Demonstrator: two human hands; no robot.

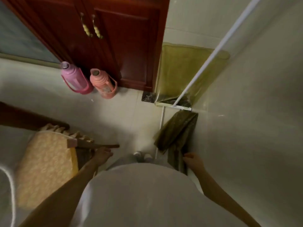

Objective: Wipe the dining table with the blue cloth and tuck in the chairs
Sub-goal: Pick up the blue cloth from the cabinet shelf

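Observation:
A dark wooden chair with a yellow patterned seat cushion stands at my left. My left hand grips the end of its back rail. A cloth hangs at my right from a short white rail on the wall; in this dim light it looks olive-green. My right hand holds the cloth's lower end, thumb against the fabric. No table top is plainly in view.
A red-brown cabinet stands ahead, with a purple-pink thermos flask and a salmon one on the pale tiled floor before it. A yellowish translucent sheet and a slanting white pole lie along the right wall.

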